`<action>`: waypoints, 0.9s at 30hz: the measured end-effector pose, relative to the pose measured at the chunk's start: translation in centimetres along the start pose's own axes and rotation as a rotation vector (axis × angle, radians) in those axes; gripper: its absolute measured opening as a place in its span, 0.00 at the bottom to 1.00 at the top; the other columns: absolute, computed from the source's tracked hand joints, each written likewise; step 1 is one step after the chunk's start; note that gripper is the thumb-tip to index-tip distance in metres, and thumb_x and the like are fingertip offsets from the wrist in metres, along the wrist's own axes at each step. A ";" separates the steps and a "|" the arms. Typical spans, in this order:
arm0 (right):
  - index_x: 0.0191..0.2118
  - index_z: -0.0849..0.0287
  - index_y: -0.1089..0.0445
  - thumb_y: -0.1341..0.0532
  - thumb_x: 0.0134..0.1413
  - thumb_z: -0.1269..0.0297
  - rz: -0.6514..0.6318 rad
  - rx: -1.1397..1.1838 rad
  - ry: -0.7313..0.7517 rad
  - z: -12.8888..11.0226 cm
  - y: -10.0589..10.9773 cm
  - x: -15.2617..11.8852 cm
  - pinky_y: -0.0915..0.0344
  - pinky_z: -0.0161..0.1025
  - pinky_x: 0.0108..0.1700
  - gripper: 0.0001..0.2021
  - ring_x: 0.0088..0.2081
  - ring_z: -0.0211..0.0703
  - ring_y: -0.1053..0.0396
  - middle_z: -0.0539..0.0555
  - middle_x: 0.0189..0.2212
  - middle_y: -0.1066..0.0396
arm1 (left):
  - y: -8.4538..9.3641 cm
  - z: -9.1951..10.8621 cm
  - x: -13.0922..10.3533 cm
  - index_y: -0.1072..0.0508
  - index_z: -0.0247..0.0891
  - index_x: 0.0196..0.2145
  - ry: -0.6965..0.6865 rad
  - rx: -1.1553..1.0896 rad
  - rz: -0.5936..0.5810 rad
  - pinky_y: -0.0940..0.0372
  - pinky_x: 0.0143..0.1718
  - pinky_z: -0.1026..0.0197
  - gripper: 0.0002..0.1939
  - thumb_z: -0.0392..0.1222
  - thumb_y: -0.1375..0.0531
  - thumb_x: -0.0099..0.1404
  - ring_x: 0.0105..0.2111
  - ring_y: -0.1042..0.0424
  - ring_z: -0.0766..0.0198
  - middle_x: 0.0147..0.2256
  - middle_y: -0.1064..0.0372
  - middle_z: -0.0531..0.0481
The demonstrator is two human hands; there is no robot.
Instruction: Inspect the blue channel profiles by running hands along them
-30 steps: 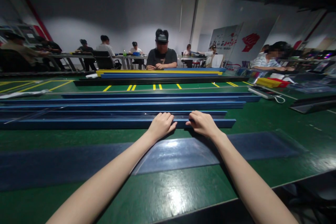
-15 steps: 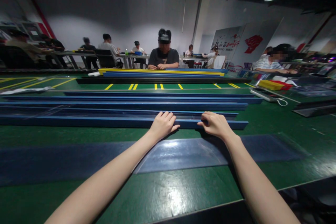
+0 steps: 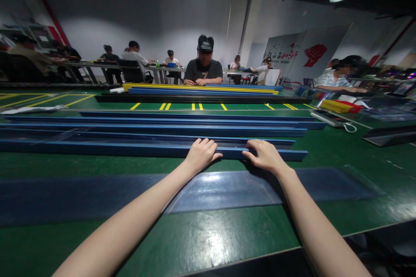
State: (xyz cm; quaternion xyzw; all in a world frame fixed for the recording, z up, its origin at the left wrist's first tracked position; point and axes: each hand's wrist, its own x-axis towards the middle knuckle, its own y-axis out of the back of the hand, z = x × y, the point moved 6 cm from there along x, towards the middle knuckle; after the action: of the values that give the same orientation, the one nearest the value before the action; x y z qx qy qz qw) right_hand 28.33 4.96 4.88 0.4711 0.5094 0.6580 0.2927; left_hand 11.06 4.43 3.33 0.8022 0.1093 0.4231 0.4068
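Note:
Nearest me among several long blue strips is a blue plastic channel strip (image 3: 130,146) with raised edges, lying across the green table. My left hand (image 3: 202,152) grips it, fingers over the channel and thumb along the front edge. To its right, my right hand (image 3: 264,153) is curled over the same strip, with its fingertips partly hidden. A flat, clear bluish plastic sheet (image 3: 224,192) lies under my forearms, closer to me. Behind the held strip, other blue strips (image 3: 195,126) run parallel to it.
Farther back lie a black strip (image 3: 201,98) and yellow strips (image 3: 169,86). A person (image 3: 204,67) sits opposite, and another person (image 3: 341,75) sits at the right. A white phone-like device (image 3: 328,119) with a loop rests beyond the strips' right ends. The green table (image 3: 201,238) ends close to me.
My right hand has shifted slightly left along the blue channel strip, its thumb reaching a little further left. My left hand stays in place.

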 end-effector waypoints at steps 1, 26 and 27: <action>0.33 0.59 0.34 0.49 0.52 0.55 -0.004 0.017 0.009 -0.1 -0.1 0.1 0.46 0.35 0.35 0.14 0.34 0.43 0.34 0.54 0.31 0.30 | 0.0 0.0 0.0 0.35 0.35 0.27 0.000 -0.004 0.002 0.49 0.29 0.59 0.17 0.52 0.49 0.61 0.30 0.36 0.60 0.27 0.34 0.48; 0.39 0.61 0.33 0.47 0.52 0.59 -0.014 0.102 0.113 -2.0 -0.5 0.3 0.43 0.37 0.42 0.13 0.41 0.44 0.35 0.57 0.37 0.30 | -0.2 0.1 0.0 0.35 0.35 0.27 0.012 -0.026 -0.002 0.49 0.28 0.60 0.18 0.53 0.50 0.62 0.29 0.35 0.61 0.26 0.34 0.48; 0.38 0.61 0.33 0.47 0.52 0.59 -0.013 0.100 0.117 -2.0 -0.5 0.3 0.43 0.37 0.42 0.13 0.41 0.44 0.35 0.57 0.37 0.30 | -0.1 0.1 0.0 0.35 0.35 0.27 0.013 -0.029 -0.003 0.49 0.28 0.60 0.18 0.53 0.50 0.62 0.29 0.35 0.61 0.26 0.34 0.48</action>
State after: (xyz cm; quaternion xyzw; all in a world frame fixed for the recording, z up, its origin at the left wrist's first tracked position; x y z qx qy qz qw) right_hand 26.35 4.54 4.43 0.4428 0.5607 0.6562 0.2427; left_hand 11.14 4.49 3.19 0.7933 0.1067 0.4292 0.4184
